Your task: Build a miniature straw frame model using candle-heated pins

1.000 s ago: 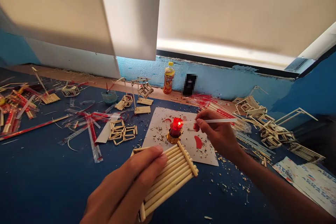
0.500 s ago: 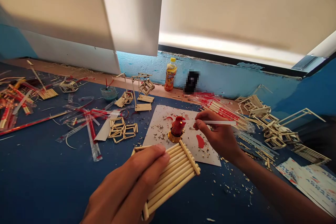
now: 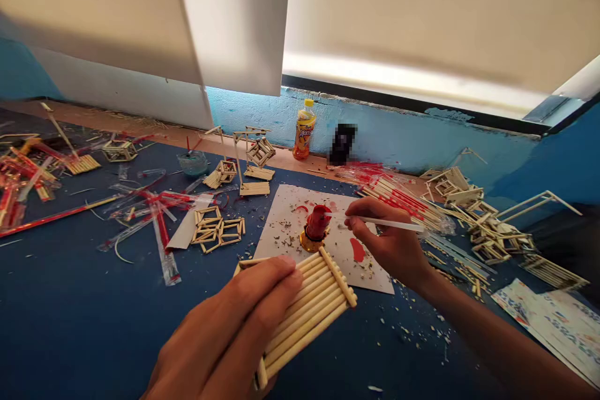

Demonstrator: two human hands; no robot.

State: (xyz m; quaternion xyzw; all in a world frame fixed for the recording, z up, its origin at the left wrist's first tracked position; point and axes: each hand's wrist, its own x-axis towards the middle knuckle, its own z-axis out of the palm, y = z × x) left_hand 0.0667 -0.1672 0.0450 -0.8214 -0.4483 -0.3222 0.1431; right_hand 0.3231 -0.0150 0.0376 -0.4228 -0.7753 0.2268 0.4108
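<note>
My left hand (image 3: 229,331) grips a flat raft of pale wooden sticks (image 3: 307,309), held low in front of me above the blue table (image 3: 70,312). My right hand (image 3: 387,240) pinches a thin white stick (image 3: 384,222) and holds its tip against the top of a small red candle (image 3: 317,224) on a gold base. The candle stands on a white sheet (image 3: 285,225) with red wax spots and crumbs. No flame shows on the candle.
Small stick frames (image 3: 218,232) lie left of the sheet. Stick models (image 3: 248,165) and an orange drink bottle (image 3: 304,131) stand by the blue wall. Red-and-clear wrappers (image 3: 154,212) litter the left. More stick frames (image 3: 487,231) pile up at right, printed paper (image 3: 553,325) beyond.
The candle's bright flame glow seen a second ago has gone out. My hands hold nearly the same places; the view has shifted slightly.
</note>
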